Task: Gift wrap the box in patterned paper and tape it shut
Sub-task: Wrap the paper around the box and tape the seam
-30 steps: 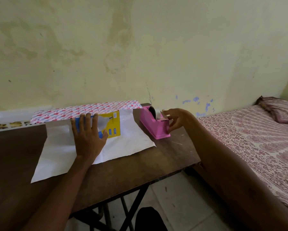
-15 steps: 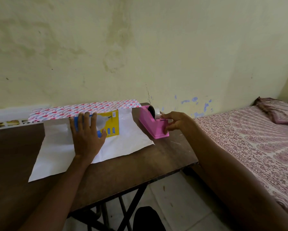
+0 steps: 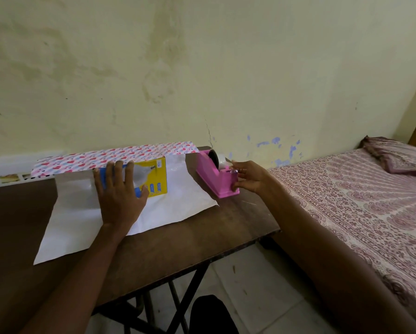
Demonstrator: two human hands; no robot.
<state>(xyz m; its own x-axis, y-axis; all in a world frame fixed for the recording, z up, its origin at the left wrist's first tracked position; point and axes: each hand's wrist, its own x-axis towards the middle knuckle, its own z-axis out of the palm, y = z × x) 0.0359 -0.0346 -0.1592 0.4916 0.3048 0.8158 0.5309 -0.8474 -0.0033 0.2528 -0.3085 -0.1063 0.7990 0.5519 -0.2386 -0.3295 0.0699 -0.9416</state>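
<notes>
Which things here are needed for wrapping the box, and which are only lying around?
Needed: the box under the left hand; the wrapping paper beneath it; the tape dispenser at the right hand.

Lying around: the white tray by the wall; the bed; the pillow.

Brown table (image 3: 168,239): wrapping paper (image 3: 77,218), pink tape dispenser (image 3: 214,177).

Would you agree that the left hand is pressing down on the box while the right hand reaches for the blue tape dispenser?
Not quite: the tape dispenser is pink, not blue, as the head view shows. The left hand does press on the box, and the right hand is at the dispenser.
</notes>
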